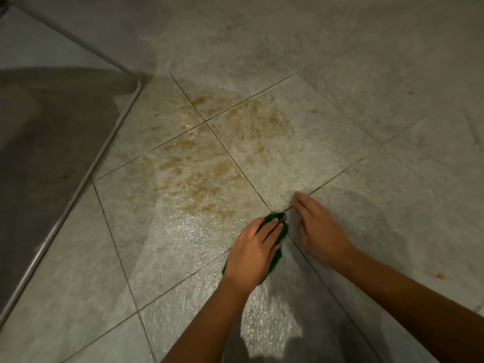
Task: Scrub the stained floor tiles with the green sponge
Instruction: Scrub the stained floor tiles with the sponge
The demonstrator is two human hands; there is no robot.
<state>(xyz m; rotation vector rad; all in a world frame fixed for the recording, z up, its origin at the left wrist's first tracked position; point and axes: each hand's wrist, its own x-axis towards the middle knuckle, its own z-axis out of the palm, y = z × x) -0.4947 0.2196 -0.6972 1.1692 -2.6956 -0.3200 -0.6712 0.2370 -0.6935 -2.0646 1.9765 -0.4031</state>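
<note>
My left hand (252, 251) presses flat on the green sponge (278, 247), which lies on the wet floor where several tiles meet; only the sponge's far end and right edge show from under the fingers. My right hand (318, 227) rests on the tile just right of the sponge, fingers together and pointing away, holding nothing. A brown-orange stain (204, 176) spreads over the pale speckled tiles (288, 158) ahead and to the left of both hands, crossing the grout lines. The tile surface around the stain glistens with water.
A metal floor rail (86, 176) runs diagonally along the left, with a darker grey floor area (39, 142) behind it. A small orange spot (440, 275) marks the tile at the right. Pale tiles extend far ahead and to the right.
</note>
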